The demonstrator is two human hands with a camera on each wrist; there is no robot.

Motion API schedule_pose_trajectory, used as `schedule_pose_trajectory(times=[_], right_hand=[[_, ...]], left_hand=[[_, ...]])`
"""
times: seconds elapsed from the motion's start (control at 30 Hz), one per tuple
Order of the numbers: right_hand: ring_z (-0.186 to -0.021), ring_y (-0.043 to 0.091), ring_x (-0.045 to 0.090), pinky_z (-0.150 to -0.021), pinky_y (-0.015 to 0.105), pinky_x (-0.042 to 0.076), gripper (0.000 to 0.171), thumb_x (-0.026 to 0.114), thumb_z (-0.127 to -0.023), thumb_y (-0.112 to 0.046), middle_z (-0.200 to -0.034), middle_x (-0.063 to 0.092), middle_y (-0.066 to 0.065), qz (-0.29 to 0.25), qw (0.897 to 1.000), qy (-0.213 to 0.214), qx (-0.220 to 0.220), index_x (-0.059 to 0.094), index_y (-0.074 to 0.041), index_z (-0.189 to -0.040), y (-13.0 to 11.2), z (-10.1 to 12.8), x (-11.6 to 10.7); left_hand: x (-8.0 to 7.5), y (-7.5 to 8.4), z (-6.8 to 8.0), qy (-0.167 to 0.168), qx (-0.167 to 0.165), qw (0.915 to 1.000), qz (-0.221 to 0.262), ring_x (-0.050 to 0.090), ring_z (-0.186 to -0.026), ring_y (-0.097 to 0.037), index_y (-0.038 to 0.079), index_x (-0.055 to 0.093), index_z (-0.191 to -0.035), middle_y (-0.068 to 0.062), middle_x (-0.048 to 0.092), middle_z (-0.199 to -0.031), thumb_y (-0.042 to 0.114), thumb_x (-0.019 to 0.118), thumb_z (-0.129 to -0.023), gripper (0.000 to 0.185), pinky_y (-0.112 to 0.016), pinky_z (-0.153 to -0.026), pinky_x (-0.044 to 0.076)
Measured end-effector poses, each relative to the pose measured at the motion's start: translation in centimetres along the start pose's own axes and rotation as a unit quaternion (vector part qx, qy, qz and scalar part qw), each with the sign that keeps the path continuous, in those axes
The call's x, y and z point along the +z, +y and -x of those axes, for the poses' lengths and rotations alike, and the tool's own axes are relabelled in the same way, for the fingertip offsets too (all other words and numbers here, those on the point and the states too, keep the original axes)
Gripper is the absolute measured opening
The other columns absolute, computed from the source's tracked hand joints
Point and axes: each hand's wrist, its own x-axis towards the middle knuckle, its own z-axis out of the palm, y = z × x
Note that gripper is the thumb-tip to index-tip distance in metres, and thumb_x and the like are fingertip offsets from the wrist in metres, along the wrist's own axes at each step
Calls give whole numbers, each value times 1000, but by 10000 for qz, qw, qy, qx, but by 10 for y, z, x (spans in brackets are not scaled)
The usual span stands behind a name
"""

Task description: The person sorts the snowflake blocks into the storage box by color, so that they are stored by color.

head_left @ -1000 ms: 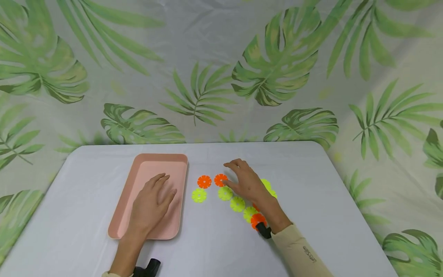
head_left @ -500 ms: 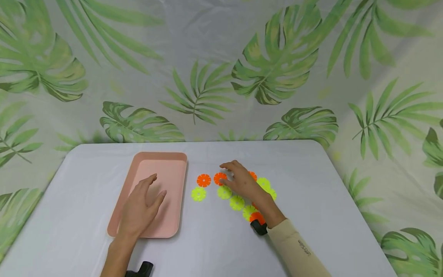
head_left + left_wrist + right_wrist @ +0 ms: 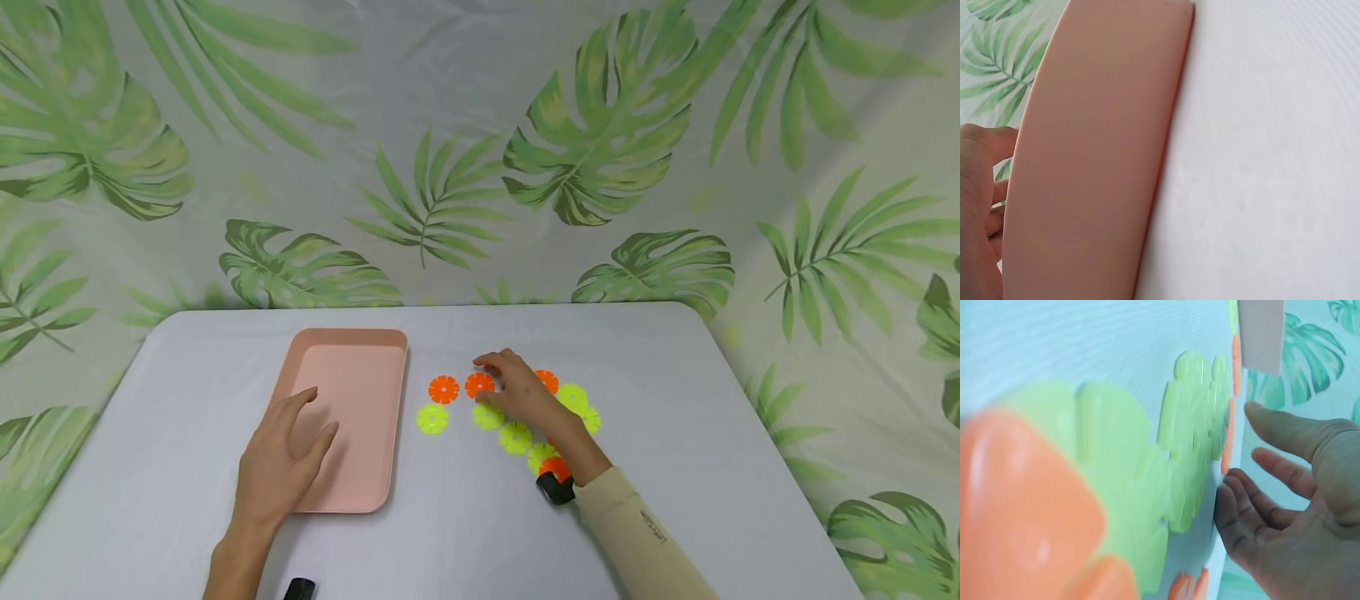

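The orange disc (image 3: 479, 384) lies flat on the desk (image 3: 675, 400), just right of centre in the head view, second in a short row with another orange disc (image 3: 443, 389) to its left. The right hand (image 3: 521, 394) hovers over it, fingers loosely bent, fingertips (image 3: 483, 362) at its far edge; the grip looks released, grasping nothing that I can see. I judge the disc light, thin and stiff, a notched plastic piece with a smooth, somewhat slippery face. Lying flat, it offers little to take hold of from above, so a pinch across the rim, with nails catching in the notches, or a slide to the desk edge, looks the likeliest hold. It seems hardy rather than fragile.

Yellow discs (image 3: 515, 437) curve below and right of it, and more orange ones show beside the wrist. In the right wrist view the discs (image 3: 1191, 425) loom large and blurred.

The left hand (image 3: 281, 462) rests flat and relaxed on the near corner of the pink tray (image 3: 352, 350), at centre left, grasping nothing.

There is small dark lettering on the right sleeve (image 3: 645, 533), too small to read. No other writing shows.
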Motion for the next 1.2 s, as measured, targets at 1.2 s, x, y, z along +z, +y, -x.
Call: schedule_pose_trajectory(times=[1.2], right_hand=[[-73,16,46,-70,25,42,35,84,-88,-12,-96,55,5,-897,9953,-274,249,69,-14,-119,9,-11,-8]], left_hand=[[-36,-41,21,-1574,-1511,9727,789,29,-149,-48,25,10,-169,-22,20,-170,41,83,-87,112,-71,-110,30]])
